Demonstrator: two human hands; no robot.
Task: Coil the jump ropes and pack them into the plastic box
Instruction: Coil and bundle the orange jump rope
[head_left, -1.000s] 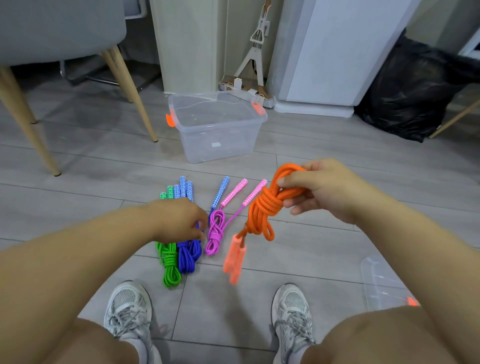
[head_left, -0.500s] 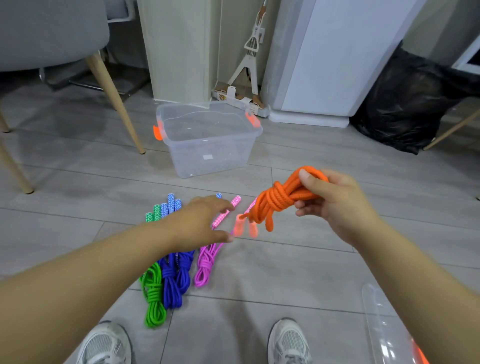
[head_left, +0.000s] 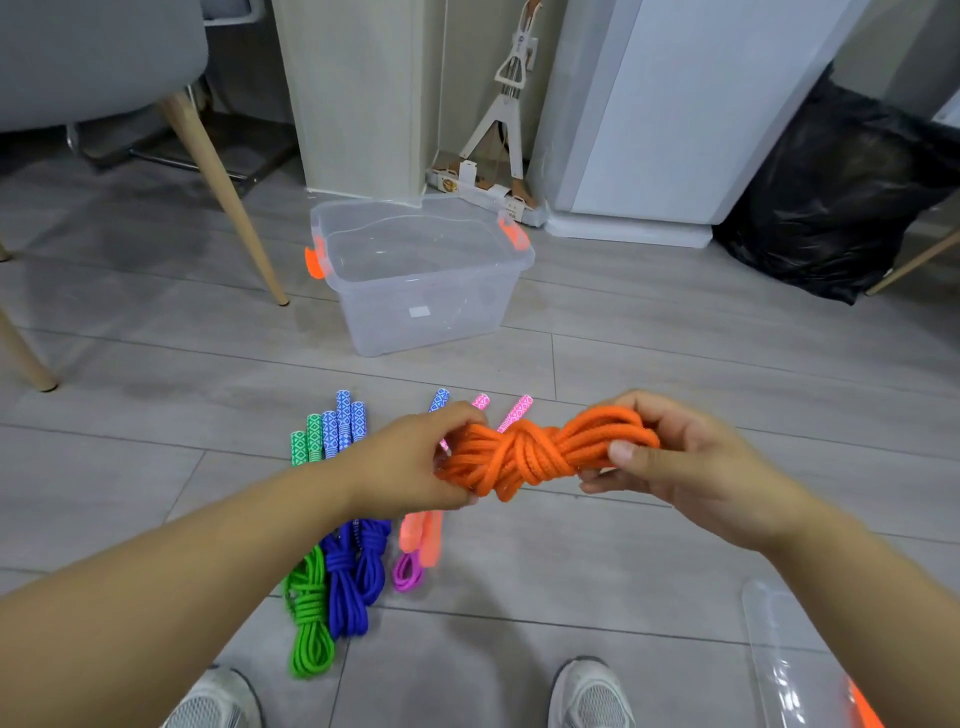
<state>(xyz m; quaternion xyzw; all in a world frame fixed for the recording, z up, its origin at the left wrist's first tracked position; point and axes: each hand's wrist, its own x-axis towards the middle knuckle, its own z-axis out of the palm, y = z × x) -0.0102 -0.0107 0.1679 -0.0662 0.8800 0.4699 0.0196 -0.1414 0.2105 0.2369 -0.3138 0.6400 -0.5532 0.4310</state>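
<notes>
A knotted orange jump rope lies sideways in the air between both hands. My left hand grips its left end and my right hand grips its right end. Its orange handles hang down below my left hand. On the floor lie a green coiled rope, a blue coiled rope and a pink rope, partly hidden by my left arm. Their patterned handles point towards the clear plastic box, which stands open and empty farther ahead.
The clear lid lies on the floor at the lower right. A chair's wooden leg stands left of the box. A black bag and a white cabinet are behind. My shoes are at the bottom edge.
My left hand left the ropes on the floor and took hold of the orange bundle's lower end. The bundle turned from hanging to lying sideways between both hands.
</notes>
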